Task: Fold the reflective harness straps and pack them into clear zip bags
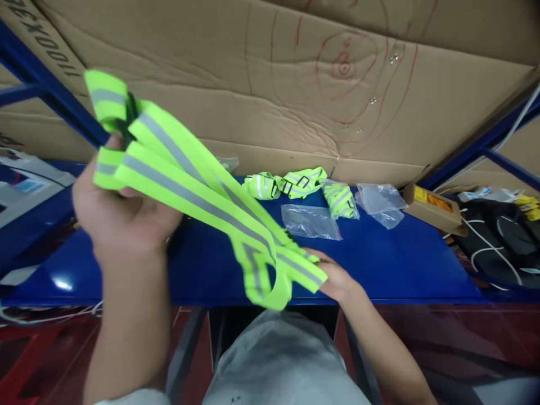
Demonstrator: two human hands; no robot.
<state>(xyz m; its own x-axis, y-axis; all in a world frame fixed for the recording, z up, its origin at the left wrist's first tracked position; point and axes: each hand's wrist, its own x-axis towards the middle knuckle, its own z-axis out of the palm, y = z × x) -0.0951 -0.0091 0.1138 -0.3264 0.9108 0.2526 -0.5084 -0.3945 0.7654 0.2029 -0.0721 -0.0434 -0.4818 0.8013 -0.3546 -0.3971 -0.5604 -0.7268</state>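
A neon yellow-green reflective strap (202, 205) with grey stripes is stretched between my hands above the blue table. My left hand (126, 208), raised at the left, is closed around one end, where a black buckle-like piece shows. Lower and nearer my body, my right hand (333, 275) grips the other end, its fingers partly hidden behind the band. A loop of the strap hangs down between the hands. Behind it on the table lie a rolled strap (262, 185), another bundled strap (302, 182) and a strap in a clear bag (340, 198).
Flat clear plastic bags (311, 221) lie on the blue table (405, 264). An open small cardboard box (434, 208) with orange contents stands at the right, beside a black bag (493, 242). A cardboard wall (270, 73) with red drawn lines closes off the back, between blue metal frames.
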